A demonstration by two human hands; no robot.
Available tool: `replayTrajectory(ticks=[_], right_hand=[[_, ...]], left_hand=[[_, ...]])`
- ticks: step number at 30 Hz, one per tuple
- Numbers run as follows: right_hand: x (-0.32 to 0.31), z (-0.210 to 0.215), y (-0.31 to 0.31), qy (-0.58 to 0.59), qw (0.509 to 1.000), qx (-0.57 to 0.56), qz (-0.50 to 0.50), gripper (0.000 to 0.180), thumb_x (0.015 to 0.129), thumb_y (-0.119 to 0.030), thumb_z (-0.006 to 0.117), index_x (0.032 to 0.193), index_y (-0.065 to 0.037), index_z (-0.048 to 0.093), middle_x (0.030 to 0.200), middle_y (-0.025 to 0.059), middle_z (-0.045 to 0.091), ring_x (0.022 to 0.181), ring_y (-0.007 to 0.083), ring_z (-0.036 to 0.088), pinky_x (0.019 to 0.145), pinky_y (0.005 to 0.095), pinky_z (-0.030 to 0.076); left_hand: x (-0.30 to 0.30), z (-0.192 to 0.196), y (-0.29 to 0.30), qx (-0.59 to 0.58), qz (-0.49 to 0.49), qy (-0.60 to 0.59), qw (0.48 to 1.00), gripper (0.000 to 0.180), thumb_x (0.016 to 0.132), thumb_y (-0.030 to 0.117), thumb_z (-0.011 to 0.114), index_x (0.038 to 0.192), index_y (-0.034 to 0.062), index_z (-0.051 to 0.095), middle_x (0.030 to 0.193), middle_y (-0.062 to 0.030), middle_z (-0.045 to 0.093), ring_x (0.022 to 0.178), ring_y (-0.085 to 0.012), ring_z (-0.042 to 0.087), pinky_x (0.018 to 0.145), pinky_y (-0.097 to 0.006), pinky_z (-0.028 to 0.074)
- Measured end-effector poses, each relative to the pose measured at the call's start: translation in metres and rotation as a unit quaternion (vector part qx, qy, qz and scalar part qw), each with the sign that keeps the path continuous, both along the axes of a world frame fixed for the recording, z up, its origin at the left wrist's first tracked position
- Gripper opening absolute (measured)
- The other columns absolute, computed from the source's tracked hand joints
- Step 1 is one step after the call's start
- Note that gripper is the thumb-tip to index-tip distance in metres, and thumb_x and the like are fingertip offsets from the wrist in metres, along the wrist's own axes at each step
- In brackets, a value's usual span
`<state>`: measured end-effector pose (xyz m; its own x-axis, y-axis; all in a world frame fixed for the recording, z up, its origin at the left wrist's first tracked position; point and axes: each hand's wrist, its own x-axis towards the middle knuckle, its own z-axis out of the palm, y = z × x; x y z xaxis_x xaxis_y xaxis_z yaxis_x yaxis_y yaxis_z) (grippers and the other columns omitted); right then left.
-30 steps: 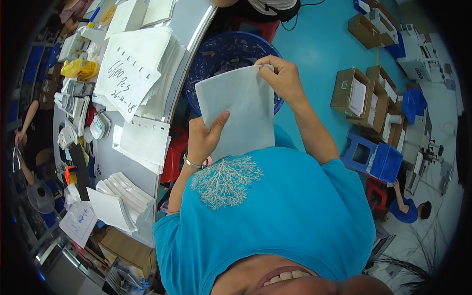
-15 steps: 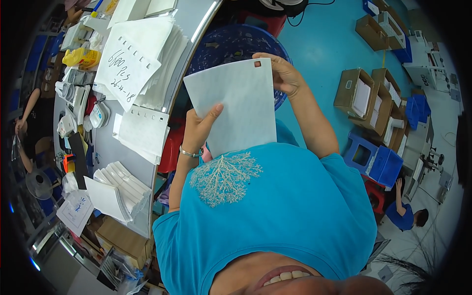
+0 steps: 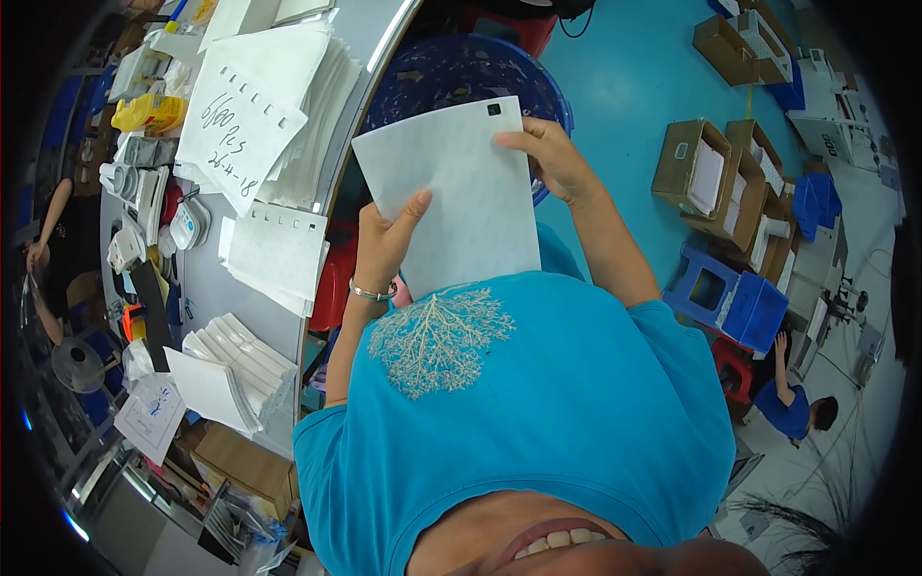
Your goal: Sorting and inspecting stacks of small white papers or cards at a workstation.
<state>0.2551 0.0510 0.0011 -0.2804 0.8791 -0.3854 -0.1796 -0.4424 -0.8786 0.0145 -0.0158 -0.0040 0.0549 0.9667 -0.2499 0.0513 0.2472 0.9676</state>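
Cluttered table and turquoise floor flank held paper.

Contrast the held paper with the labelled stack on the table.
The left hand and right hand grip the held paper; the labelled stack lies on the table. The held paper's face shows one dark square; the labelled stack's top sheet bears handwriting. Both are white.

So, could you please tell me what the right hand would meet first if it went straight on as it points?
Past the white paper it touches, the right hand would probably meet the blue bin, though that may sit lower.
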Motion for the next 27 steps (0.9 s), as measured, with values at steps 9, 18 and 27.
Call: replayTrajectory(ticks=[9, 18, 27], right_hand=[[-0.004, -0.018, 0.002, -0.243, 0.954, 0.172, -0.035, 0.027, 0.083, -0.015, 0.064, 0.104, 0.002, 0.065, 0.081, 0.0064, 0.067, 0.071, 0.0124, 0.062, 0.065, 0.028, 0.051], [0.017, -0.02, -0.008, -0.114, 0.984, 0.08, 0.112, 0.03, 0.083, -0.019, 0.065, 0.106, 0.001, 0.066, 0.084, 0.0069, 0.067, 0.074, 0.0111, 0.062, 0.066, 0.0255, 0.049], [-0.005, -0.014, -0.015, -0.31, 0.932, 0.175, 0.064, 0.033, 0.08, -0.021, 0.064, 0.105, 0.0, 0.066, 0.09, 0.0085, 0.068, 0.079, 0.0136, 0.063, 0.069, 0.0286, 0.051]], left_hand=[[0.005, 0.01, 0.007, 0.059, -0.049, 0.105, 0.992, 0.038, 0.088, 0.033, 0.067, 0.097, -0.0036, 0.067, 0.08, -0.0083, 0.068, 0.071, -0.0119, 0.062, 0.062, -0.025, 0.047], [-0.004, -0.007, 0.011, 0.005, 0.008, 0.004, 1.0, 0.036, 0.087, 0.031, 0.068, 0.101, -0.003, 0.066, 0.087, -0.0092, 0.069, 0.074, -0.0123, 0.062, 0.063, -0.025, 0.048], [0.002, 0.003, 0.004, 0.042, -0.003, 0.114, 0.993, 0.036, 0.087, 0.031, 0.068, 0.098, -0.0035, 0.067, 0.083, -0.0089, 0.069, 0.074, -0.0118, 0.062, 0.063, -0.025, 0.048]])
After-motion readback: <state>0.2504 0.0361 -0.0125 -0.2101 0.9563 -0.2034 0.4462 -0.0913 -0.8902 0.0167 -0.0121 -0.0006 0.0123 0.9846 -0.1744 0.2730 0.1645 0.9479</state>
